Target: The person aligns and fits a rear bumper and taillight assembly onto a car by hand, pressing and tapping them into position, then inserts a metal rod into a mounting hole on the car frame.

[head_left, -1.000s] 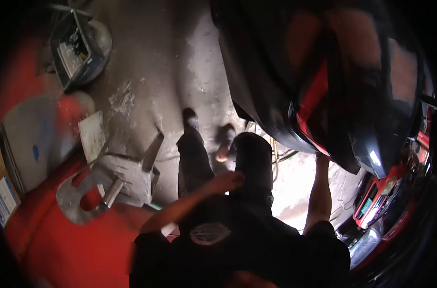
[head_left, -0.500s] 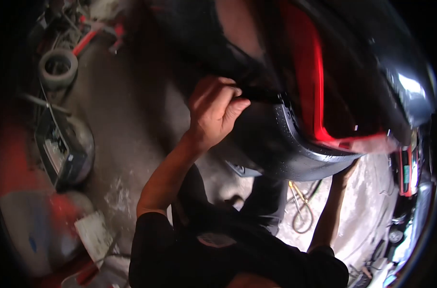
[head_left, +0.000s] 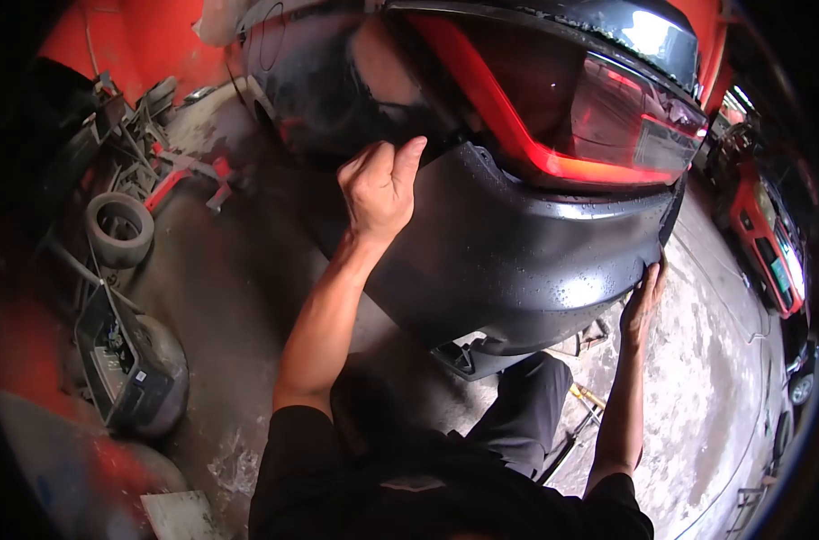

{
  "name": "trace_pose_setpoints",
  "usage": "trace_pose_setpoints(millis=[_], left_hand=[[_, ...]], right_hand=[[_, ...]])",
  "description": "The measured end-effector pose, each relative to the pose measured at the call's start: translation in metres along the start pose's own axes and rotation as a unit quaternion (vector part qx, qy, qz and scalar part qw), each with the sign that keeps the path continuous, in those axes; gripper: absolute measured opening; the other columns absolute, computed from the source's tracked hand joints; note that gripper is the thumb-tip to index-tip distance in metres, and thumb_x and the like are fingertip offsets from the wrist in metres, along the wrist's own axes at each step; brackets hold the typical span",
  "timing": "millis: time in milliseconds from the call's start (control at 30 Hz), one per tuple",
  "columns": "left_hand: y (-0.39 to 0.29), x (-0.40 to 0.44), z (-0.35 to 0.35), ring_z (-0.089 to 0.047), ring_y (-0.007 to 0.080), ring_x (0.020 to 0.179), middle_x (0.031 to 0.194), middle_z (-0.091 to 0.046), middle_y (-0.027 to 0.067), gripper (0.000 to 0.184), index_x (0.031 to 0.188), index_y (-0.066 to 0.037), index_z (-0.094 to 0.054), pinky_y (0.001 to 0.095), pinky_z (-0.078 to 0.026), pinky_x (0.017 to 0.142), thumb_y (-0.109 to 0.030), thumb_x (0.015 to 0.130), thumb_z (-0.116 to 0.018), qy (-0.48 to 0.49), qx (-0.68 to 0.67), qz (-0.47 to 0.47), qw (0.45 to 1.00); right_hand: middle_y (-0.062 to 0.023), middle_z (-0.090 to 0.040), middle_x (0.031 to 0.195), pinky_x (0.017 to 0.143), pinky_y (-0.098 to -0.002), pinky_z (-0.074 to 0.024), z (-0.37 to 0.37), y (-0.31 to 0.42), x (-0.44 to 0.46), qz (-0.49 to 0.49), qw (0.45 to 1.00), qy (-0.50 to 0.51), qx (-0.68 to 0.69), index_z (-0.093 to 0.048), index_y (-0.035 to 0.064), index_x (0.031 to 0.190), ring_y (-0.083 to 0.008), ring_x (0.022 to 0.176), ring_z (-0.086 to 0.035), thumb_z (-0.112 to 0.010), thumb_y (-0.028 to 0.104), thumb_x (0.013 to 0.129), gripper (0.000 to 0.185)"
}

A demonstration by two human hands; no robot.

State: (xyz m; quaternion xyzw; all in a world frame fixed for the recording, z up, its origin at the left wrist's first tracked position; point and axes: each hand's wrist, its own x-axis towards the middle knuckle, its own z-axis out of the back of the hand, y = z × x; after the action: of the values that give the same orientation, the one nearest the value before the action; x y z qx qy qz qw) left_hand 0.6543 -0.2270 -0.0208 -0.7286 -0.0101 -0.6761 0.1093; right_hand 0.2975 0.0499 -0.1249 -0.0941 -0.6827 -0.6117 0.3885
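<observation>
Since half a second ago your left hand [head_left: 378, 184] has shifted a little left and up in your view, your right hand [head_left: 642, 301] shows more plainly, and much more of the dark grey, curved plastic bumper cover [head_left: 499, 243] has come into sight between them. You have the left hand closed with the thumb pointing up, seemingly gripping the cover's upper edge, though the tucked fingers are hidden. Your right hand lies against the cover's outer end with its fingers along the edge; you cannot tell from here whether it grips or only steadies. As far as this view shows, the cover is at the car's rear corner, its upper rim following the underside of the red-and-dark glossy tail lamp [head_left: 553, 99], up and to the right of your left hand. Judging by the exposed rim just right of that hand, this corner looks unfastened and is what remains unsettled; the stretch under the lamp appears lined up, but fasteners there cannot be made out. The lamp itself looks seated in the black, glossy car body [head_left: 315, 76] above your left hand. Water beads sit on the cover near your right hand, and pale, stained concrete floor [head_left: 697, 387] lies beyond it.
</observation>
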Motion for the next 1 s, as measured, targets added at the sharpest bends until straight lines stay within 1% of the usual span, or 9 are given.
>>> trace_pose_setpoints(millis=[167, 200, 333, 433, 533, 633, 667, 800, 1000], left_hand=[[-0.001, -0.005, -0.003, -0.045, 0.0324, 0.05, 0.059, -0.044, 0.014, 0.048, 0.063, -0.001, -0.044, 0.0412, -0.035, 0.048, -0.018, 0.095, -0.075, 0.012, -0.021, 0.017, 1.0], [-0.003, -0.008, 0.003, -0.051, 0.0331, 0.058, 0.065, -0.051, 0.0143, 0.04, 0.068, 0.0, -0.051, 0.0406, -0.04, 0.053, -0.018, 0.092, -0.077, 0.055, -0.008, 0.029, 0.998], [-0.016, -0.01, 0.008, -0.061, 0.0343, 0.077, 0.083, -0.064, 0.0142, 0.028, 0.087, 0.003, -0.064, 0.0403, -0.049, 0.07, -0.018, 0.084, -0.083, 0.069, -0.075, -0.008, 0.995], [-0.009, -0.012, 0.003, -0.057, 0.0267, 0.067, 0.074, -0.059, 0.0114, 0.034, 0.081, 0.001, -0.061, 0.0356, -0.047, 0.063, -0.021, 0.082, -0.087, 0.061, -0.124, 0.037, 0.99], [-0.005, -0.01, 0.003, -0.045, 0.0172, 0.062, 0.068, -0.047, 0.0042, 0.038, 0.078, 0.0, -0.056, 0.0295, -0.04, 0.06, -0.026, 0.088, -0.083, 0.06, -0.143, 0.032, 0.987], [-0.004, -0.01, 0.005, -0.047, 0.0163, 0.062, 0.068, -0.049, 0.0047, 0.045, 0.078, 0.001, -0.058, 0.0303, -0.042, 0.061, -0.036, 0.09, -0.08, 0.069, -0.127, 0.053, 0.988], [0.005, -0.01, 0.005, -0.05, 0.0199, 0.06, 0.068, -0.051, 0.0066, 0.043, 0.078, 0.001, -0.057, 0.0316, -0.043, 0.059, -0.029, 0.083, -0.087, 0.077, -0.113, 0.031, 0.99], [0.012, -0.017, 0.004, -0.05, 0.0233, 0.058, 0.066, -0.051, 0.008, 0.055, 0.077, 0.0, -0.057, 0.0343, -0.042, 0.058, -0.05, 0.092, -0.074, 0.072, -0.063, 0.036, 0.995], [0.015, -0.016, 0.009, -0.049, 0.0222, 0.059, 0.066, -0.05, 0.0077, 0.057, 0.075, 0.0, -0.054, 0.0348, -0.042, 0.058, -0.051, 0.094, -0.072, 0.069, -0.006, 0.012, 0.998]], right_hand=[[-0.021, -0.046, 0.148, 0.119, -0.0416, -0.0309, -0.031, 0.024, -0.001, 0.049, 0.995, -0.082, -0.005, -0.041, 0.0017, 0.152, -0.0295, 0.139, -0.044, -0.039, 0.039, 0.11, 0.056], [-0.0208, -0.047, 0.147, 0.118, -0.0413, -0.0314, -0.03, 0.024, -0.002, 0.05, 0.995, -0.085, -0.015, -0.042, 0.0013, 0.151, -0.029, 0.138, -0.045, -0.04, 0.04, 0.109, 0.057], [-0.0192, -0.052, 0.141, 0.114, -0.0414, -0.0335, -0.036, 0.024, -0.003, 0.024, 0.994, -0.105, 0.01, -0.046, 0.0002, 0.147, -0.0282, 0.132, -0.048, -0.041, 0.043, 0.107, 0.059], [-0.0222, -0.051, 0.14, 0.112, -0.0412, -0.0349, -0.033, 0.024, -0.004, 0.035, 0.992, -0.115, -0.05, -0.047, -0.0001, 0.146, -0.0316, 0.129, -0.049, -0.041, 0.043, 0.106, 0.059], [-0.0235, -0.05, 0.141, 0.113, -0.042, -0.0345, -0.034, 0.031, -0.005, 0.047, 0.989, -0.11, -0.089, -0.048, 0.0001, 0.146, -0.0328, 0.13, -0.048, -0.041, 0.043, 0.106, 0.059], [-0.0219, -0.049, 0.142, 0.113, -0.0412, -0.035, -0.037, 0.03, -0.005, 0.045, 0.989, -0.119, -0.069, -0.047, -0.001, 0.146, -0.0311, 0.132, -0.047, -0.044, 0.042, 0.105, 0.059], [-0.0215, -0.05, 0.142, 0.113, -0.0413, -0.0347, -0.039, 0.03, -0.007, 0.048, 0.987, -0.127, -0.08, -0.047, -0.0013, 0.145, -0.0307, 0.133, -0.046, -0.045, 0.04, 0.105, 0.059], [-0.0252, -0.047, 0.145, 0.117, -0.0443, -0.0325, -0.035, 0.031, -0.009, 0.025, 0.989, -0.118, -0.089, -0.045, 0.0001, 0.149, -0.0376, 0.137, -0.044, -0.044, 0.042, 0.104, 0.061], [-0.0254, -0.047, 0.145, 0.117, -0.0474, -0.0318, -0.035, 0.023, -0.011, 0.083, 0.984, -0.126, -0.094, -0.046, -0.0003, 0.148, -0.039, 0.138, -0.043, -0.044, 0.047, 0.102, 0.066]])
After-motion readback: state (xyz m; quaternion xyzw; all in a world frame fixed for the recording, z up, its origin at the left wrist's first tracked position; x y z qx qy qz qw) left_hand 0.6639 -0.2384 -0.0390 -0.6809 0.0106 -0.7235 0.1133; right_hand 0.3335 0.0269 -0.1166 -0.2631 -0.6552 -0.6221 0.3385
